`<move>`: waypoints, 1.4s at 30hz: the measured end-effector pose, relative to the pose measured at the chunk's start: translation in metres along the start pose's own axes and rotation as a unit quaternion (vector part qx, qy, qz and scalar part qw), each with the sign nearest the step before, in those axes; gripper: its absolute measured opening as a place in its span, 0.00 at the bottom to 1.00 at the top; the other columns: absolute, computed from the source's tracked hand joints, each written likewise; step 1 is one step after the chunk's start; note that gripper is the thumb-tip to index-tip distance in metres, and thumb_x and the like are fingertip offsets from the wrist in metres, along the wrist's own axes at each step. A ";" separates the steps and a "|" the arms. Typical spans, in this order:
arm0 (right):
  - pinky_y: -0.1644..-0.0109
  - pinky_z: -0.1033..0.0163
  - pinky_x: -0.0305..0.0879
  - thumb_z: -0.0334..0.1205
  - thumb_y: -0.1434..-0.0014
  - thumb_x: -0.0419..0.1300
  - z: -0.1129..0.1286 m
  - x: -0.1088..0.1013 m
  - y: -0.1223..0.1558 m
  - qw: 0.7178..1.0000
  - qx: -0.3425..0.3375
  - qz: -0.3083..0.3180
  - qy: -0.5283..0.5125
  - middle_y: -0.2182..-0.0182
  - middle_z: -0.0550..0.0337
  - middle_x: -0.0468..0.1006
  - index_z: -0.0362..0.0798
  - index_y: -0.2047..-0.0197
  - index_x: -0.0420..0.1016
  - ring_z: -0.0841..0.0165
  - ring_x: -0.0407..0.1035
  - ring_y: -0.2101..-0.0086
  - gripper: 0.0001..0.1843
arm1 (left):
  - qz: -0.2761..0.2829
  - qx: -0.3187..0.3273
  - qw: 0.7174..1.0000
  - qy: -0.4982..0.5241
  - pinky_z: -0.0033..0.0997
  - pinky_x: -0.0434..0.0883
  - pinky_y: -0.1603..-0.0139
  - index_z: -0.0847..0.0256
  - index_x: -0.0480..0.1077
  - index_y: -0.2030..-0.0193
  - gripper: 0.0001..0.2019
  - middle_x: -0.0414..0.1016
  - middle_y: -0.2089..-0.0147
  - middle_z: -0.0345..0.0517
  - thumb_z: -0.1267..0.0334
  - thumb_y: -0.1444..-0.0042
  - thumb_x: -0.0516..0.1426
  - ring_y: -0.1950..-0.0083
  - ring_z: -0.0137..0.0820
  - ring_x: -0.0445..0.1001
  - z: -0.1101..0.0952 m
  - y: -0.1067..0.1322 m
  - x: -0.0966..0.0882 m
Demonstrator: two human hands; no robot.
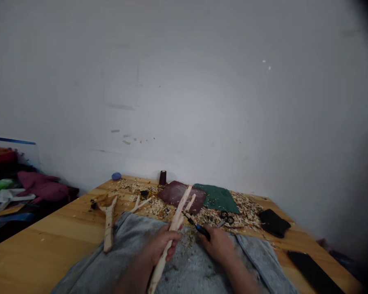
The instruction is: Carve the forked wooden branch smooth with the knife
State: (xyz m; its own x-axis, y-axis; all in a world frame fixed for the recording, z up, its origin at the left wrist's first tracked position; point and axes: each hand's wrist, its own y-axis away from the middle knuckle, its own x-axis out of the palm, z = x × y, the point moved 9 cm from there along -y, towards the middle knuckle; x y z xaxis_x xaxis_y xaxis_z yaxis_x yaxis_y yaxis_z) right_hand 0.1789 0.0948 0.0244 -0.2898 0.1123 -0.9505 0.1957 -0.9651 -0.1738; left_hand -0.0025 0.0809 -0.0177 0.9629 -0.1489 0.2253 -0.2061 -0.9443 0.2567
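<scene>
My left hand [161,245] is closed round a long peeled forked stick [175,222] that runs up from the bottom edge toward the far side of the table. My right hand [218,245] is closed on a small knife with a blue and black handle [199,228], its blade touching the stick near the fork. Both hands rest over a grey cloth [190,265] spread on the wooden table [49,245]. Wood shavings [245,210] lie scattered on the cloth and the table.
Another carved forked stick [108,220] and a small pale fork [140,204] lie to the left. Behind are a dark red sheet [174,192], a green sheet [217,198], black scissors [225,217], a dark spool [162,177], a blue lump [116,176], and black items [274,222] at right. Clutter [24,188] lies off the table's left.
</scene>
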 end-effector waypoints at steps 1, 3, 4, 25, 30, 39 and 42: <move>0.61 0.65 0.62 0.47 0.37 0.53 -0.001 -0.001 0.000 1.000 0.005 -0.002 0.007 0.62 0.53 0.82 0.51 0.54 0.77 0.62 0.76 0.60 0.16 | 0.005 -0.001 1.000 0.000 0.22 0.47 0.88 0.59 0.65 0.55 0.22 0.62 0.82 0.28 0.59 0.58 0.62 0.88 0.21 0.53 0.000 0.000 0.000; 0.61 0.64 0.62 0.47 0.36 0.52 -0.005 -0.005 0.000 0.999 0.021 -0.019 0.027 0.61 0.52 0.82 0.51 0.53 0.76 0.61 0.76 0.61 0.16 | 0.016 -0.003 1.000 0.003 0.22 0.47 0.88 0.60 0.66 0.54 0.22 0.62 0.82 0.28 0.59 0.58 0.62 0.88 0.21 0.53 -0.001 -0.001 0.001; 0.61 0.64 0.62 0.45 0.36 0.52 -0.006 -0.008 -0.001 0.999 0.027 -0.029 0.036 0.61 0.52 0.82 0.51 0.52 0.76 0.61 0.76 0.61 0.16 | 0.021 -0.004 1.000 0.006 0.22 0.47 0.88 0.60 0.66 0.54 0.22 0.62 0.82 0.28 0.59 0.58 0.61 0.88 0.21 0.53 -0.001 -0.001 0.002; 0.62 0.63 0.63 0.42 0.36 0.51 -0.007 -0.005 -0.003 0.996 0.035 -0.056 0.054 0.58 0.53 0.81 0.51 0.50 0.74 0.61 0.76 0.61 0.15 | 0.030 -0.010 0.999 0.033 0.21 0.48 0.88 0.61 0.69 0.53 0.21 0.64 0.83 0.30 0.59 0.55 0.61 0.88 0.21 0.54 0.001 -0.004 -0.004; 0.61 0.63 0.64 0.45 0.36 0.52 0.003 0.004 -0.001 0.999 -0.008 -0.030 0.021 0.62 0.54 0.82 0.52 0.53 0.76 0.61 0.76 0.61 0.15 | 0.023 -0.010 1.000 0.015 0.21 0.48 0.89 0.60 0.68 0.56 0.21 0.63 0.83 0.29 0.55 0.57 0.63 0.88 0.21 0.53 0.001 -0.003 -0.004; 0.64 0.63 0.65 0.43 0.34 0.48 -0.007 0.001 -0.003 0.994 0.044 -0.056 0.080 0.60 0.53 0.81 0.51 0.52 0.74 0.62 0.77 0.63 0.15 | 0.009 0.012 0.999 -0.038 0.21 0.50 0.89 0.57 0.65 0.62 0.20 0.62 0.82 0.28 0.50 0.58 0.63 0.88 0.20 0.54 -0.006 -0.001 0.006; 0.63 0.62 0.65 0.44 0.34 0.47 -0.013 0.001 -0.004 0.992 0.064 -0.056 0.088 0.62 0.52 0.82 0.52 0.49 0.73 0.61 0.77 0.64 0.17 | 0.007 0.025 0.998 -0.049 0.21 0.50 0.89 0.57 0.65 0.63 0.19 0.62 0.82 0.28 0.50 0.58 0.62 0.88 0.20 0.54 -0.011 0.002 0.007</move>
State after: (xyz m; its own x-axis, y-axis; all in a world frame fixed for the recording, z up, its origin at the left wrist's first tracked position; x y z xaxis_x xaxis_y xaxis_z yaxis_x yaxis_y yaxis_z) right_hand 0.1895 0.1019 0.0206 -0.1324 0.2502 -0.9591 0.0465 -0.9650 -0.2582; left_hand 0.0019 0.0815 -0.0058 0.9730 -0.1874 0.1348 -0.2125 -0.9552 0.2062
